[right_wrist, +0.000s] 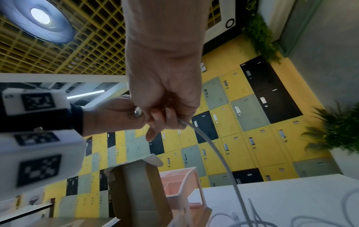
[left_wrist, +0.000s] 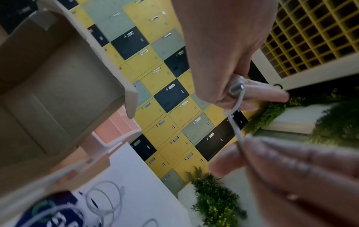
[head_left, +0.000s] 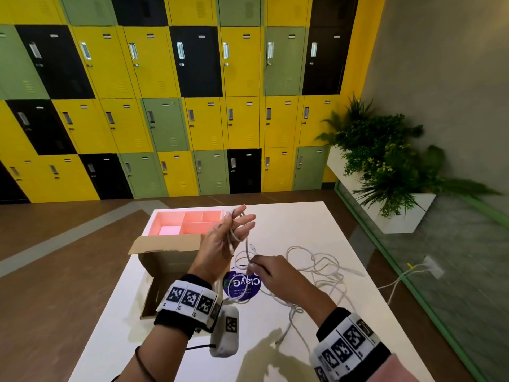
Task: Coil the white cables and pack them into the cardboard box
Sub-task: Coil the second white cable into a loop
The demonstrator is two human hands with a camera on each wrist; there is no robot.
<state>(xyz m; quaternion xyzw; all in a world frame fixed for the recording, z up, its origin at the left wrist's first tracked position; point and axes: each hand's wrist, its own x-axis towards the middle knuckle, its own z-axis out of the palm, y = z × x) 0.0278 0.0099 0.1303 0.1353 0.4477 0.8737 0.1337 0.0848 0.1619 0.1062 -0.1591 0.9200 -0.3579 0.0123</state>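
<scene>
My left hand [head_left: 234, 230] is raised above the table, palm toward me, with loops of a white cable [head_left: 246, 246] wound round its fingers. In the left wrist view the left hand [left_wrist: 239, 86] pinches the cable's metal plug [left_wrist: 236, 88]. Just below and right, my right hand [head_left: 254, 264] pinches the same cable, which trails down to the table; the right wrist view shows this right hand [right_wrist: 165, 116] gripping the cable [right_wrist: 217, 153]. The open cardboard box [head_left: 168, 257] stands left of both hands; the part of its inside that I see holds nothing. More loose white cables [head_left: 316, 264] lie tangled to the right.
A pink compartment tray [head_left: 187, 221] sits behind the box at the white table's [head_left: 303, 224] far edge. A blue round sticker [head_left: 242, 285] lies under the hands. Lockers line the back wall. A planter [head_left: 385, 175] and a glass partition stand to the right.
</scene>
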